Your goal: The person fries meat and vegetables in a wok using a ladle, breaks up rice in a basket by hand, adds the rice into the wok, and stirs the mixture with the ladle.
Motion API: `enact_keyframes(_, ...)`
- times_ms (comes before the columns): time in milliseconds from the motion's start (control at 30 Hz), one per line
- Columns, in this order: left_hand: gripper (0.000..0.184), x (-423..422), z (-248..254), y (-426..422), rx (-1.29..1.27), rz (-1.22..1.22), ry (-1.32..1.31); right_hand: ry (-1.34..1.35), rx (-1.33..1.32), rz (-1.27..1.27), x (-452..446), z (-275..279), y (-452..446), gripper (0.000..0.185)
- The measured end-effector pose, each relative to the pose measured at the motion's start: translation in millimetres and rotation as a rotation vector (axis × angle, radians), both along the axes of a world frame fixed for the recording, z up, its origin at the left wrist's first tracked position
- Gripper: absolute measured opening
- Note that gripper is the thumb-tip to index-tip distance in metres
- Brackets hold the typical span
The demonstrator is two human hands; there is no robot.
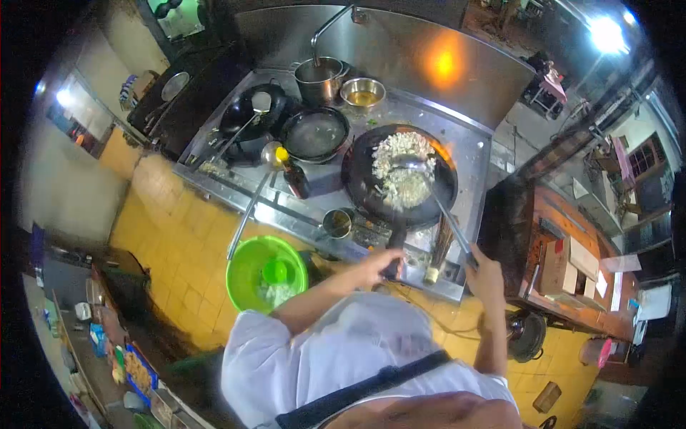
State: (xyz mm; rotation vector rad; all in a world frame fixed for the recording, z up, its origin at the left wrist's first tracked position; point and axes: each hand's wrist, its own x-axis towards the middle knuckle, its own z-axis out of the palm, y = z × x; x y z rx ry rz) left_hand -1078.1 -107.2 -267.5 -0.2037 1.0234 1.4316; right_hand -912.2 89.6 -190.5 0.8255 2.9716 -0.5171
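A black wok (357, 187) sits on the stove, holding pale chopped food that looks like rice (404, 191). Flames show at its far right rim. My left hand (382, 269) is closed around the wok's dark handle (398, 234). Gripped in my right hand (486, 272) is a long-handled metal ladle (444, 210), its rounded head down in the food. A bamboo brush-like bundle (439, 247) lies between the wok and my right hand.
On the steel stove (468, 214) stand a second pan (314, 134), a pot (319, 80), a metal bowl (363, 92), a dark bottle (294, 179) and a metal cup (337, 223). A green bucket (236, 275) is at my left. A wooden table (547, 214) with a cardboard box (564, 268) stands right.
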Motion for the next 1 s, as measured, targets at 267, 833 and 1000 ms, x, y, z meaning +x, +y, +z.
enact_keyframes(267, 0.016, -61.8, -144.9, 38.5, 0.061, 0.180, 0.486, 0.107, -1.277, -0.415, -68.6, -116.1, 1.2, 0.017)
enact_keyframes(833, 0.034, -35.9, -148.5, -1.5, -0.234, 0.035, 0.865, 1.530, -0.948, 0.127, -282.0, 63.8, 34.0, 0.022)
enact_keyframes(1000, 0.043, -30.5, -156.8, -1.3, -0.210, 0.099, 0.912, 1.535, -0.976, 0.162, -302.9, 44.4, 38.8, 0.026)
